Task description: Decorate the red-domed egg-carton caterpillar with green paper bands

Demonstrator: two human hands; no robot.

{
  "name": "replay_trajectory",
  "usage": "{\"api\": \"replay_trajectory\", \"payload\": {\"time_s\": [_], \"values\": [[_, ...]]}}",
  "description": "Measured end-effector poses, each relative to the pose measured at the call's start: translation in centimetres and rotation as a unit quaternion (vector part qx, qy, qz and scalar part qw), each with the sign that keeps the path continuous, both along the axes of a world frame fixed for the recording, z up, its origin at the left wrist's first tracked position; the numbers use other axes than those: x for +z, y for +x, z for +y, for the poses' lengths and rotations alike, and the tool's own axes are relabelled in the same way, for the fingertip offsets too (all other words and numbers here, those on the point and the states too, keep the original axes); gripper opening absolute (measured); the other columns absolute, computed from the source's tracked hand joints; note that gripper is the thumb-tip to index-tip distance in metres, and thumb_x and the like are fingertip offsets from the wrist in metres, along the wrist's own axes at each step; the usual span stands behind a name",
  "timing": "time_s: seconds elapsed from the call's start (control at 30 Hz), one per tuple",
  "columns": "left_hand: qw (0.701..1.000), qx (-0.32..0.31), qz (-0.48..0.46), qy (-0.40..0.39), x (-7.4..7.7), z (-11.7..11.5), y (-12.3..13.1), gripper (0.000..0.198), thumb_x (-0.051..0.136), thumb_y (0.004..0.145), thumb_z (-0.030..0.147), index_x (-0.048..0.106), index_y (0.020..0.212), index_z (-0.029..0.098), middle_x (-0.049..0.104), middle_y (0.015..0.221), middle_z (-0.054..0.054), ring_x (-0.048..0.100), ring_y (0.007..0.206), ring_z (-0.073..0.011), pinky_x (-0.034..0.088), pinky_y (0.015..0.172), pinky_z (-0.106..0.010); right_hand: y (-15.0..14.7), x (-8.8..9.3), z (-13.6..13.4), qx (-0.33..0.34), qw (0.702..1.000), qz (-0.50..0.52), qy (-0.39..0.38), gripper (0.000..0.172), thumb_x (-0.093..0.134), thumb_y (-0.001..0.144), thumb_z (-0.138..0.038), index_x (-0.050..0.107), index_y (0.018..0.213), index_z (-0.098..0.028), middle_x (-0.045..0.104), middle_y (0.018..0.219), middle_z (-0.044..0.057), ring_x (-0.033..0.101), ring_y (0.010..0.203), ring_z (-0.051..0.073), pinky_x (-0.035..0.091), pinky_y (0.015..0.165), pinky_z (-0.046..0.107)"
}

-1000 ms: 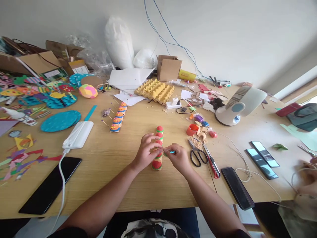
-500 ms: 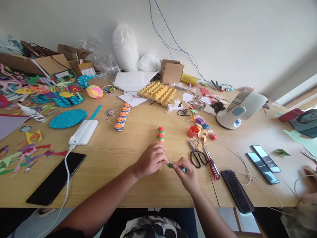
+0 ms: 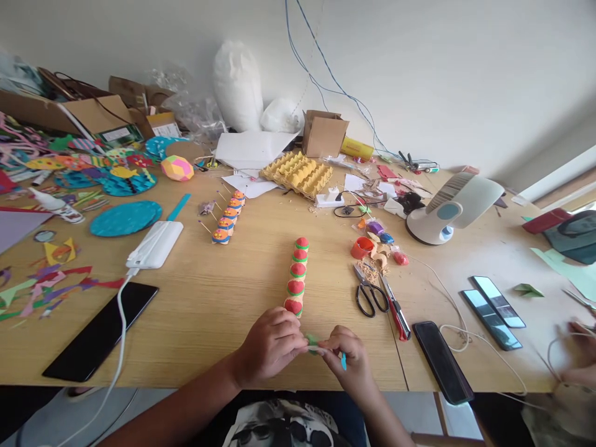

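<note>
Close to the table's front edge, my left hand (image 3: 271, 345) pinches one side of a small green lump (image 3: 313, 341), seemingly clay in clear wrap. Its other side is between the fingertips of my right hand (image 3: 345, 354). A small blue strip (image 3: 343, 361), perhaps a modelling tool, sticks out under my right fingers. Just beyond my left hand lies an egg-carton strip (image 3: 297, 279) of several bumps, red on top with green bands. Farther off to the left, a similar strip (image 3: 228, 220) in orange and blue has pins standing in it.
Scissors (image 3: 370, 292) and a red cutter knife (image 3: 395, 307) lie right of my hands, near phones (image 3: 442, 360) and a white fan (image 3: 451, 208). A power bank (image 3: 156, 245) and dark tablet (image 3: 102, 332) are left. A yellow egg tray (image 3: 298, 174) sits behind. Another person's hand (image 3: 582, 347) shows far right.
Both hands have moved toward the table's front edge with the green lump, away from the red and green egg-carton strip, whose bumps now show.
</note>
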State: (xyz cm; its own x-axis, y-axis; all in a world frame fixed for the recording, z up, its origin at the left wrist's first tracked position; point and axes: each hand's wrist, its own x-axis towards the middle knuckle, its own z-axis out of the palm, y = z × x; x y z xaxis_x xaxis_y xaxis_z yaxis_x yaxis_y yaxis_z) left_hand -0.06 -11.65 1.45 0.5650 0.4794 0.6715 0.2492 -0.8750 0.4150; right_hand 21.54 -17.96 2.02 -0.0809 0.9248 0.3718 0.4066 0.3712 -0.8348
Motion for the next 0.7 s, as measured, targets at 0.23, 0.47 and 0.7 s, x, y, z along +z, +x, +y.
{"api": "replay_trajectory", "payload": {"time_s": [0.23,0.47,0.7], "values": [[0.997,-0.032,-0.025,-0.068,-0.2,-0.4,0.4,0.008,0.067,0.093,0.029,0.070,0.094,0.022,0.070,0.083,-0.003,0.062,0.085,-0.0186,0.050,0.081,-0.035,-0.7,-0.2,0.1,0.022,0.999,0.003,-0.044,0.025,0.072,0.091,-0.034,0.065,0.070,-0.022,0.058,0.062,0.000,0.055,0.058,0.015,0.042,0.055,0.026],[0.995,-0.033,0.024,-0.088,-1.0,-1.2,-0.5,0.012,0.063,0.095,0.027,0.068,0.086,0.021,0.067,0.076,-0.002,0.059,0.084,-0.0192,0.044,0.077,-0.035,-0.2,-1.2,-0.9,0.046,0.996,0.021,-0.072,0.024,0.069,0.093,-0.033,0.064,0.072,-0.022,0.065,0.065,0.001,0.057,0.061,0.015,0.043,0.058,0.027],[0.993,-0.042,0.023,-0.109,-1.6,-1.3,-1.2,0.016,0.062,0.096,0.026,0.067,0.082,0.020,0.063,0.070,-0.001,0.052,0.074,-0.0170,0.040,0.068,-0.032,-0.8,-1.6,-1.7,0.022,0.996,0.019,-0.088,0.025,0.067,0.094,-0.033,0.063,0.072,-0.022,0.062,0.066,0.000,0.057,0.062,0.015,0.042,0.059,0.027]]}}
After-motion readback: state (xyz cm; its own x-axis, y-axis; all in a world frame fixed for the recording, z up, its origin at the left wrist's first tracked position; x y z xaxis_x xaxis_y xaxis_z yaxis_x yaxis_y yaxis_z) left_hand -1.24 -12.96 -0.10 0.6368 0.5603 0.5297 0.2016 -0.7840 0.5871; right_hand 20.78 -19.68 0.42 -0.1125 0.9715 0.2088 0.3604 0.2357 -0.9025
